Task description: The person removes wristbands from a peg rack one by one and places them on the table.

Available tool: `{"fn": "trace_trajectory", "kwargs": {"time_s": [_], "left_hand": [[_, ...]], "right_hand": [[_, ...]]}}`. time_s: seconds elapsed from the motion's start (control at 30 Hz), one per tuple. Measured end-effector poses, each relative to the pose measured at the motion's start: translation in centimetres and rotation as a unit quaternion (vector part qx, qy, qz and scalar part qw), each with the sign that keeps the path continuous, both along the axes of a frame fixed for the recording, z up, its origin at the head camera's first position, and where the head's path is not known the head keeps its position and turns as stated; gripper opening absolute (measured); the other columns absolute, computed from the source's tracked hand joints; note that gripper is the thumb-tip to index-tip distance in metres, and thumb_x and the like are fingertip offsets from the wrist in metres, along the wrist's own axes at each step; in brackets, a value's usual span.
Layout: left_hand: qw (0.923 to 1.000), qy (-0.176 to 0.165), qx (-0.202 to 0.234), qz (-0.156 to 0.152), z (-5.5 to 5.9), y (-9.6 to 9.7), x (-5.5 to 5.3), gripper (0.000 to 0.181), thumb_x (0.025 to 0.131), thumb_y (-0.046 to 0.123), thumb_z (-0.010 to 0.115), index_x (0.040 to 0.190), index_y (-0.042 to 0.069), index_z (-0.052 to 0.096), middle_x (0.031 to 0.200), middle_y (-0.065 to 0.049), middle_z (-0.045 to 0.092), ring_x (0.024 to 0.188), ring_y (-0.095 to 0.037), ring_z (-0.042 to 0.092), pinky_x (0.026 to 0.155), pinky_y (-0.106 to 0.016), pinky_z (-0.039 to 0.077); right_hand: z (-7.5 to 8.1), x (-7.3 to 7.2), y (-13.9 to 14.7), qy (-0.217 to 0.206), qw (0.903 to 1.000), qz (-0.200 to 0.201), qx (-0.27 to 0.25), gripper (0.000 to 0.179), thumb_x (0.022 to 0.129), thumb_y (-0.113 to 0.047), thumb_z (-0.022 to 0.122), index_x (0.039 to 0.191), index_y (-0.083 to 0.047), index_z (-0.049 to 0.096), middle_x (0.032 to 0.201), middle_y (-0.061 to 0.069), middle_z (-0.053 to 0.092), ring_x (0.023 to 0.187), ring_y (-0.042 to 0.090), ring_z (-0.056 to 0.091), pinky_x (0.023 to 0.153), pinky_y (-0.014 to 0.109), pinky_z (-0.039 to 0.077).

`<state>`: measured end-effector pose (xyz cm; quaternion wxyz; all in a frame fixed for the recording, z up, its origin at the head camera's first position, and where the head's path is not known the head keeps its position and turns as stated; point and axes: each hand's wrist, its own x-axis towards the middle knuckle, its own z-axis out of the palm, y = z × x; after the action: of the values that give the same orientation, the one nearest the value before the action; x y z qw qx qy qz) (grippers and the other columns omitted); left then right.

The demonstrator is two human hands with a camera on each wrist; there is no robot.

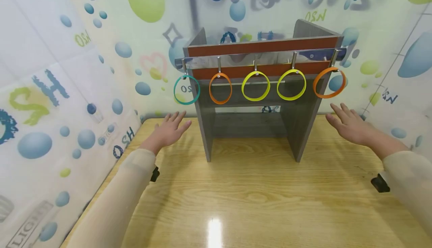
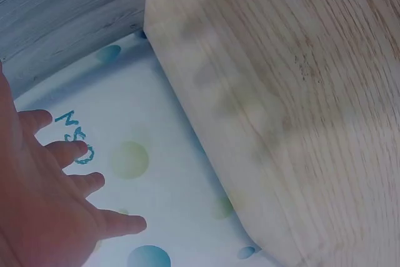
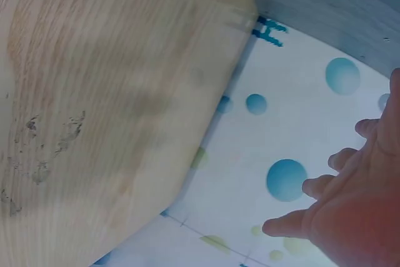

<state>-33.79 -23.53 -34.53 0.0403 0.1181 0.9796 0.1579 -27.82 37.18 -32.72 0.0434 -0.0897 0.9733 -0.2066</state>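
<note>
My left hand [image 1: 167, 131] is held above the table's left side with fingers spread and straight, holding nothing. Nearest to it, a teal ring [image 1: 174, 94] hangs from a hook at the left end of a metal rail [image 1: 236, 60]. Over the right side, my right hand [image 1: 351, 126] is also spread and bare, just below an orange ring [image 1: 344, 84] on the rightmost hook. Between them hang another orange ring [image 1: 210, 94] and two yellow rings [image 1: 243, 92]. Both wrist views show the left palm [image 2: 44, 211] and right palm [image 3: 356, 217] with fingers extended, touching nothing.
A grey wooden stand [image 1: 307, 109] with reddish-brown crossbars [image 1: 263, 46] carries the rail at the back of the wooden table [image 1: 256, 195]. Patterned white sheeting [image 1: 101, 53] with blue and green spots surrounds the table's back and sides.
</note>
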Motion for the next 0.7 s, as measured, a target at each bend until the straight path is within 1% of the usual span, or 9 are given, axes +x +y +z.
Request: {"fn": "trace_trajectory", "kwargs": {"time_s": [0.1, 0.23, 0.37, 0.47, 0.5, 0.53, 0.63, 0.7], "left_hand": [[0.9999, 0.005, 0.008, -0.006, 0.1, 0.1, 0.2, 0.089, 0.104, 0.081, 0.015, 0.174, 0.028, 0.006, 0.181, -0.015, 0.003, 0.167, -0.047, -0.004, 0.122, -0.086, 0.002], [0.9994, 0.018, 0.023, -0.015, 0.4, 0.2, 0.6, 0.086, 0.106, 0.078, 0.017, 0.174, 0.026, 0.008, 0.181, -0.015, 0.004, 0.167, -0.047, -0.002, 0.123, -0.084, 0.004], [0.9983, 0.028, 0.041, -0.033, 0.7, 0.5, 1.1, 0.082, 0.108, 0.074, 0.019, 0.174, 0.026, 0.009, 0.181, -0.015, 0.005, 0.166, -0.048, -0.001, 0.128, -0.078, 0.007], [0.9965, 0.030, 0.062, -0.047, 1.0, 1.0, 1.4, 0.081, 0.109, 0.072, 0.024, 0.174, 0.026, 0.008, 0.181, -0.015, 0.005, 0.167, -0.047, 0.000, 0.131, -0.073, 0.009], [0.9957, 0.032, 0.069, -0.052, 1.0, 1.1, 1.5, 0.081, 0.109, 0.071, 0.026, 0.174, 0.026, 0.008, 0.181, -0.014, 0.005, 0.167, -0.046, 0.001, 0.131, -0.071, 0.010], [0.9948, 0.033, 0.078, -0.056, 1.1, 1.3, 1.7, 0.081, 0.110, 0.070, 0.028, 0.174, 0.026, 0.007, 0.181, -0.014, 0.005, 0.167, -0.045, 0.003, 0.132, -0.070, 0.011], [0.9912, 0.035, 0.107, -0.069, 1.3, 1.9, 2.0, 0.082, 0.109, 0.068, 0.038, 0.174, 0.028, 0.005, 0.181, -0.011, 0.007, 0.167, -0.043, 0.008, 0.132, -0.069, 0.016], [0.9884, 0.034, 0.128, -0.074, 1.3, 2.3, 2.2, 0.083, 0.108, 0.065, 0.045, 0.173, 0.033, 0.004, 0.181, -0.009, 0.010, 0.167, -0.041, 0.015, 0.131, -0.067, 0.021]], "right_hand": [[0.3, 0.2, -0.2, 0.006, 0.9997, 0.012, -0.021, 0.077, 0.117, -0.048, 0.019, 0.168, 0.002, -0.009, 0.166, 0.044, -0.021, 0.150, 0.071, -0.017, 0.118, 0.086, -0.002], [0.7, 0.6, -0.6, 0.016, 0.9988, 0.022, -0.041, 0.074, 0.118, -0.044, 0.021, 0.169, 0.000, -0.009, 0.167, 0.041, -0.023, 0.151, 0.070, -0.018, 0.119, 0.086, -0.003], [1.0, 1.0, -1.2, 0.023, 0.9972, 0.028, -0.065, 0.073, 0.118, -0.041, 0.023, 0.169, -0.001, -0.010, 0.168, 0.038, -0.025, 0.152, 0.069, -0.020, 0.120, 0.085, -0.004], [1.3, 1.3, -1.8, 0.039, 0.9941, 0.040, -0.093, 0.074, 0.118, -0.038, 0.031, 0.170, -0.008, -0.013, 0.172, 0.032, -0.024, 0.156, 0.064, -0.019, 0.121, 0.084, -0.003], [1.4, 1.4, -2.1, 0.043, 0.9929, 0.043, -0.102, 0.076, 0.118, -0.037, 0.035, 0.171, -0.011, -0.014, 0.173, 0.030, -0.023, 0.157, 0.062, -0.017, 0.121, 0.085, -0.001], [1.6, 1.5, -2.4, 0.046, 0.9922, 0.044, -0.107, 0.079, 0.117, -0.037, 0.038, 0.171, -0.016, -0.016, 0.174, 0.029, -0.021, 0.158, 0.062, -0.012, 0.120, 0.085, 0.003], [1.9, 1.9, -3.2, 0.051, 0.9932, 0.038, -0.097, 0.087, 0.115, -0.041, 0.046, 0.170, -0.026, -0.020, 0.176, 0.031, -0.007, 0.156, 0.066, 0.010, 0.117, 0.085, 0.018], [1.9, 2.2, -3.7, 0.043, 0.9944, 0.031, -0.092, 0.089, 0.114, -0.044, 0.046, 0.169, -0.027, -0.023, 0.175, 0.035, -0.001, 0.152, 0.069, 0.020, 0.114, 0.085, 0.024]]}}
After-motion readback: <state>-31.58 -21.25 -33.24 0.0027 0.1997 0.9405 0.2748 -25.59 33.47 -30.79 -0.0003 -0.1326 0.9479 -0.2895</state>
